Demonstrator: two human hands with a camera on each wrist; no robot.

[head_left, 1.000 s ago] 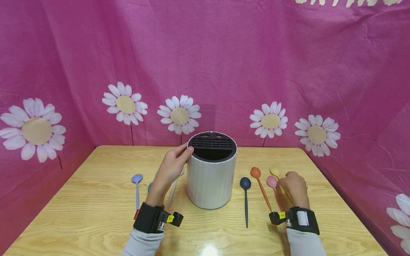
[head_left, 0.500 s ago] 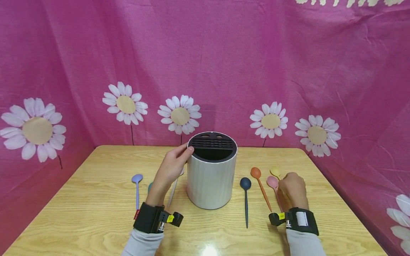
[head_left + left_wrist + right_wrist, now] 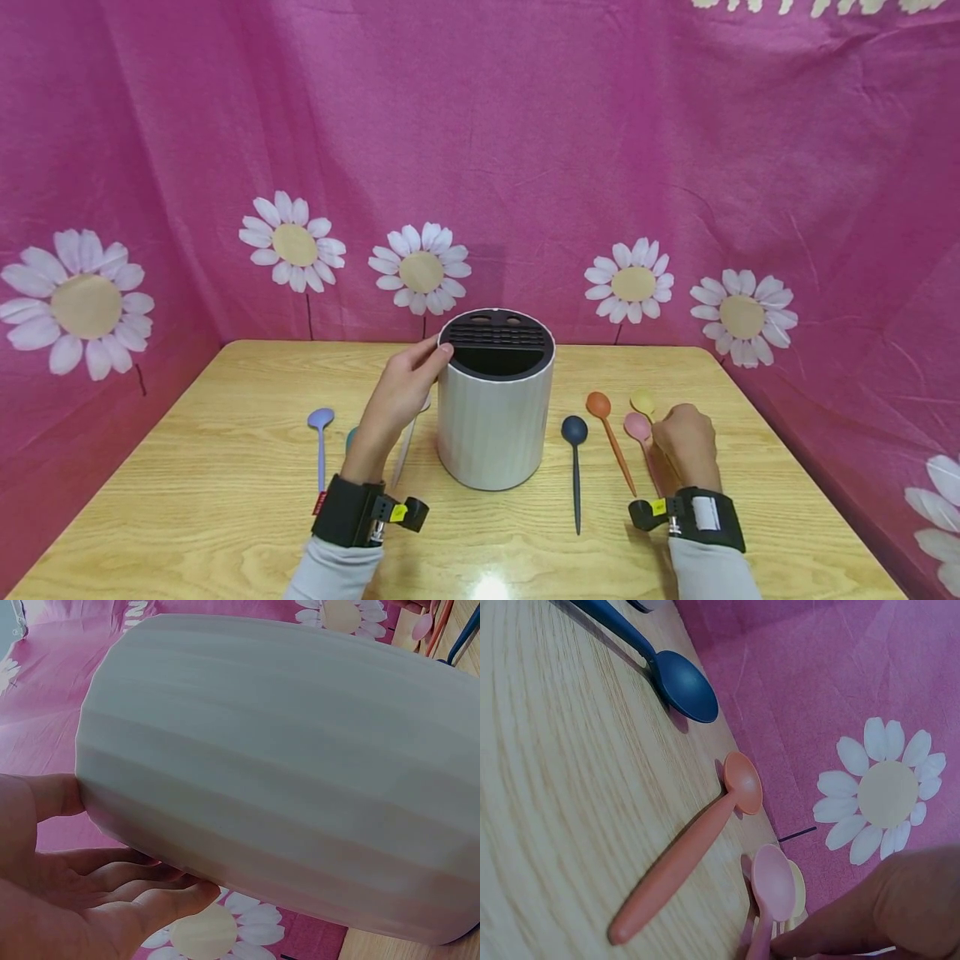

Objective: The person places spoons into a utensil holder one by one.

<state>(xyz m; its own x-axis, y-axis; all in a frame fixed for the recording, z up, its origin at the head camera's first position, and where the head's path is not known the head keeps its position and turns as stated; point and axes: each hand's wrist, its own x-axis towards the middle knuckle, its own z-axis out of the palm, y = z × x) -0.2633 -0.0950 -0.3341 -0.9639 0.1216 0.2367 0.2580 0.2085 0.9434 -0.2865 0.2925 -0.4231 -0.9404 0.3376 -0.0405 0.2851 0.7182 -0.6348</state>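
A white ribbed utensil holder (image 3: pixel 491 429) with a black slotted top (image 3: pixel 497 335) stands mid-table. My left hand (image 3: pixel 401 387) grips its upper left rim, thumb on the edge and the other fingers along the outer wall, as the left wrist view shows. My right hand (image 3: pixel 686 437) is curled low over a yellow spoon (image 3: pixel 642 402), its fingertips at the handle just below the bowl. A pink spoon (image 3: pixel 773 881) lies close beside it, overlapping the yellow one in the right wrist view. The fingertips' hold is partly hidden.
An orange spoon (image 3: pixel 599 405) and a dark blue spoon (image 3: pixel 574 430) lie between holder and right hand. Left of the holder are a lilac spoon (image 3: pixel 321 418), a pale spoon (image 3: pixel 405 450) and a mostly hidden teal one (image 3: pixel 351 437). Pink flowered cloth (image 3: pixel 525 167) surrounds the table.
My right hand has shifted very slightly to the left beside the yellow and pink spoons. The left hand and the holder stay in place.
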